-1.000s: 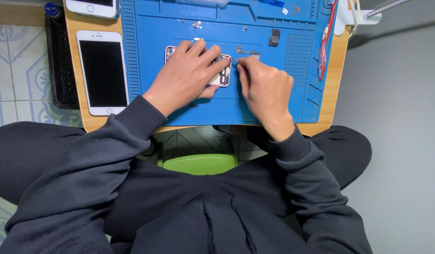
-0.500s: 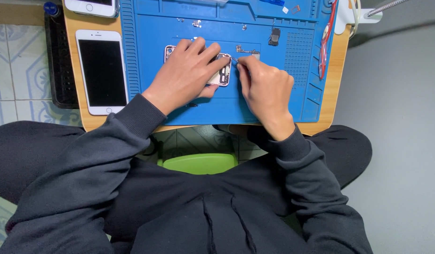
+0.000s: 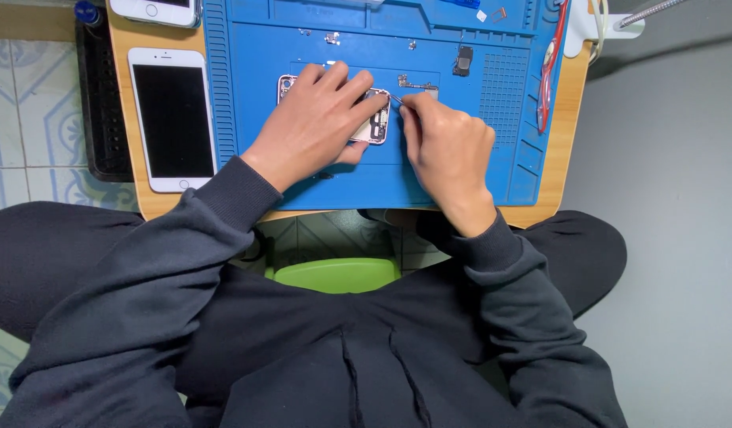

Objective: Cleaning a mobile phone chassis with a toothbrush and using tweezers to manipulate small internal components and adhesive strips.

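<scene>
The opened phone chassis (image 3: 366, 119) lies on the blue repair mat (image 3: 247, 95), long axis left to right. The left hand (image 3: 318, 127) presses it flat, fingers spread. The right hand (image 3: 449, 147), just right, pinches fine tweezers (image 3: 398, 100) whose tips touch its right end.

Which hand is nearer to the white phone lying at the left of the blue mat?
Left. The left hand rests on the opened phone, closer to the white phone. The right hand works farther right, on the mat.
</scene>
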